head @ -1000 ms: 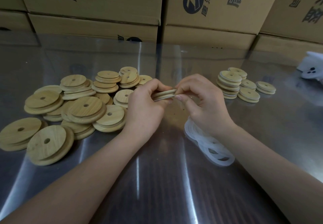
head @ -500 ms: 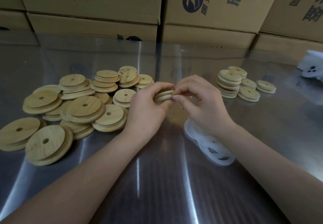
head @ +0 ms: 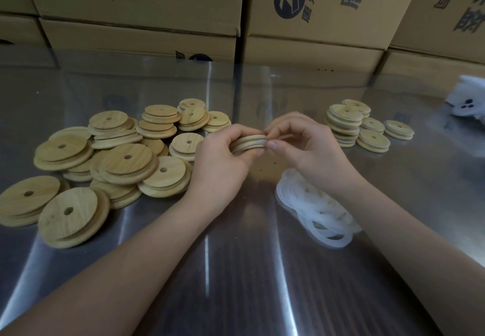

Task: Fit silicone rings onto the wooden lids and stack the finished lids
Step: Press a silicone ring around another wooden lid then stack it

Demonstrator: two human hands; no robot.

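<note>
Wooden lid [head: 249, 143] at frame centre, edge-on, pinched between left hand [head: 223, 162] and right hand [head: 307, 152] fingertips, white ring in its groove.

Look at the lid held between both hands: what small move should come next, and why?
Probably keep turning the wooden lid in the left hand while the right hand presses the white silicone ring further into the edge groove. White shows only near the right thumb, so how far it is seated cannot be told. Stacking at the finished lids would come after.
</note>
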